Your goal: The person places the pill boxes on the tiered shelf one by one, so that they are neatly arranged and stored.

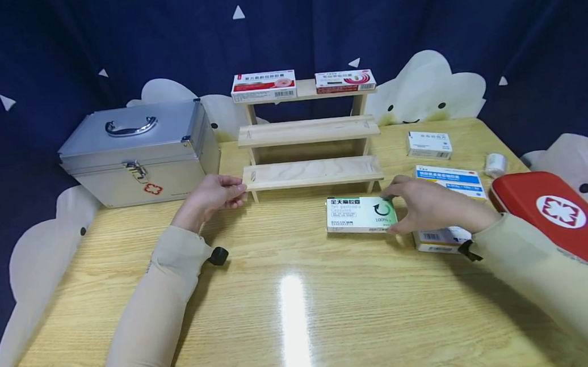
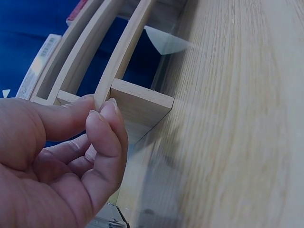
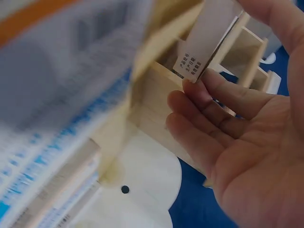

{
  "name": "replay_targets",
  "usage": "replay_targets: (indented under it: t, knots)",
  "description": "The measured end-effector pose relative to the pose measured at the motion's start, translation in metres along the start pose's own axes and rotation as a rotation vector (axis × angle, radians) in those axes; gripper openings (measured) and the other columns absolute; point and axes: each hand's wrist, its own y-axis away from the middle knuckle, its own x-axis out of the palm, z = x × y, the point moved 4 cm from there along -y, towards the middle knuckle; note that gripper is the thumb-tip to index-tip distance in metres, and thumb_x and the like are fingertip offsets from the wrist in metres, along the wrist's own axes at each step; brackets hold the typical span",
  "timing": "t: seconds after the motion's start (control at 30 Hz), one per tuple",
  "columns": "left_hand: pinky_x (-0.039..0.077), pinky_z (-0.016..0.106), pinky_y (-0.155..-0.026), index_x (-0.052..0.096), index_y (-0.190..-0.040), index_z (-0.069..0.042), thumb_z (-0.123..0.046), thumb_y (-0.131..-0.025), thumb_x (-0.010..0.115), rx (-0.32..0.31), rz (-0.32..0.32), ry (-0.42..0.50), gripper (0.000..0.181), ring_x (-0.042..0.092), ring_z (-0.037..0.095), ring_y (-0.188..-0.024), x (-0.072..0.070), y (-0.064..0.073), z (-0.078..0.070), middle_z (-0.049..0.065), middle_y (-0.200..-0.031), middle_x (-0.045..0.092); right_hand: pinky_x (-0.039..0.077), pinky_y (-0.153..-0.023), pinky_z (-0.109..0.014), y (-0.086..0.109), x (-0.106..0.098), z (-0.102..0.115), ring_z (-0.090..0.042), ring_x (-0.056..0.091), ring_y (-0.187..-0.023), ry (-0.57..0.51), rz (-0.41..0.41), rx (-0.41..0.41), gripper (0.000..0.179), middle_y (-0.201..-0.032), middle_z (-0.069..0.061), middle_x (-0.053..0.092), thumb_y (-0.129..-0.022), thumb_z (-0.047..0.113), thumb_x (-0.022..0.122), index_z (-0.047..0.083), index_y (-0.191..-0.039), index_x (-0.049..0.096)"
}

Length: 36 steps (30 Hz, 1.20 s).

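Observation:
A three-step wooden rack [image 1: 313,171] stands at the table's back middle. My left hand [image 1: 216,196] pinches the left end of its lowest shelf between thumb and fingers; the left wrist view shows the thumb and fingertips [image 2: 110,111] on the board's end. A white and green medicine box [image 1: 354,213] is in front of the rack's right side. My right hand [image 1: 420,203] grips that box by its right end, thumb at the near edge and fingers at the far edge. In the right wrist view the box's printed end panel [image 3: 192,64] shows between the fingers.
Two red and white medicine boxes [image 1: 264,86] sit on the top shelf. Blue and white boxes [image 1: 450,181] lie right of my right hand, with a small white box [image 1: 428,144], a white roll [image 1: 495,165] and a red first-aid case [image 1: 557,216] beyond. A silver case [image 1: 138,154] stands left.

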Motion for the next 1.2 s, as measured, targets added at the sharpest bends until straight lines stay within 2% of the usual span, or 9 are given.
replay_targets:
  t: [0.3,0.67,0.9,1.2]
  knots:
    - [0.053,0.019,-0.065,0.046,-0.133,0.010,-0.007,-0.103,0.052,-0.003,-0.007,0.015,0.035,0.063,0.018,-0.079,-0.002,-0.001,0.001,0.028,-0.117,0.058,0.052,-0.089,-0.052,-0.012,-0.033,0.012,-0.031,0.059,-0.104,0.009,-0.042,-0.004,0.075,-0.125,-0.017,0.058,-0.072,0.039,0.089,0.003,-0.131,0.061]
    - [0.053,0.019,-0.067,0.043,-0.137,0.011,-0.007,-0.103,0.052,0.002,0.008,0.010,0.039,0.062,0.019,-0.081,-0.001,-0.001,-0.002,0.027,-0.116,0.057,0.051,-0.089,-0.051,-0.032,-0.074,0.029,-0.029,0.059,-0.102,0.034,-0.081,-0.080,0.071,-0.121,-0.015,0.059,-0.073,0.036,0.088,0.001,-0.129,0.062]
    - [0.053,0.019,-0.067,0.044,-0.136,0.011,-0.006,-0.103,0.052,0.001,0.007,0.007,0.038,0.063,0.021,-0.083,-0.001,-0.001,0.000,0.030,-0.119,0.057,0.050,-0.085,-0.047,-0.052,-0.088,0.042,-0.029,0.056,-0.098,0.057,-0.075,-0.095,0.072,-0.120,-0.015,0.059,-0.073,0.038,0.087,0.000,-0.129,0.061]
    - [0.054,0.020,-0.068,0.045,-0.137,0.008,-0.007,-0.103,0.052,-0.001,0.002,-0.006,0.038,0.063,0.024,-0.089,-0.001,0.000,0.000,0.029,-0.119,0.058,0.048,-0.090,-0.046,-0.084,-0.103,0.053,-0.029,0.055,-0.100,0.060,-0.037,-0.103,0.072,-0.121,-0.017,0.059,-0.077,0.038,0.085,-0.001,-0.132,0.059]
